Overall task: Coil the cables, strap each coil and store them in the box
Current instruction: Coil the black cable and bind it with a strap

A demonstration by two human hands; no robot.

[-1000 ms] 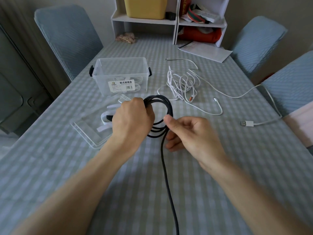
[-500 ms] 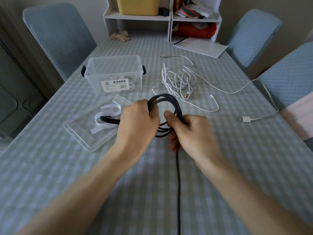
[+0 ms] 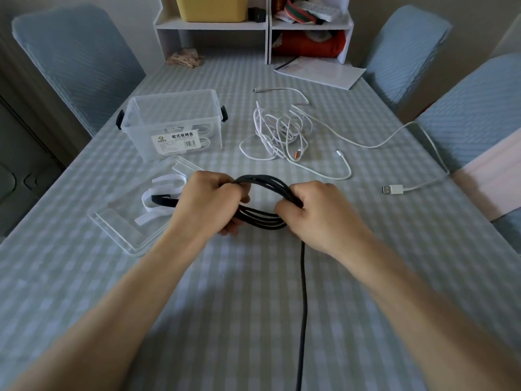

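Head view. Checked tablecloth covers a long table; blue-covered chairs on both sides, white shelf unit at far end w/ yellow bin and red bundle, paper sheet in front of it.

Items, near to far:
- Left hand: fingers curled round left side of black cable coil, gripping the gathered loops.
- Right hand: fingers and thumb closed on right side of same coil, where the loose tail leaves it.
- Black cable tail: runs from under right hand straight toward viewer, off bottom edge. Remaining length not visible.
- Clear lid: flat on cloth, left of hands; holds white straps and one black strap.
- Clear box: open, beyond lid, labelled; white coiled cables seem to lie inside already.
- White cables: loose tangle right of box, one lead trailing to a USB plug near right edge.

Judgement: coiling of black cable under way, not yet strapped.

Risks: loops may spring apart if either grip eases before a strap goes on; tail could snag at table edge and drag coil out of round; uneven loops may make strapping awkward. White tangle likely to knot if pulled by one end.
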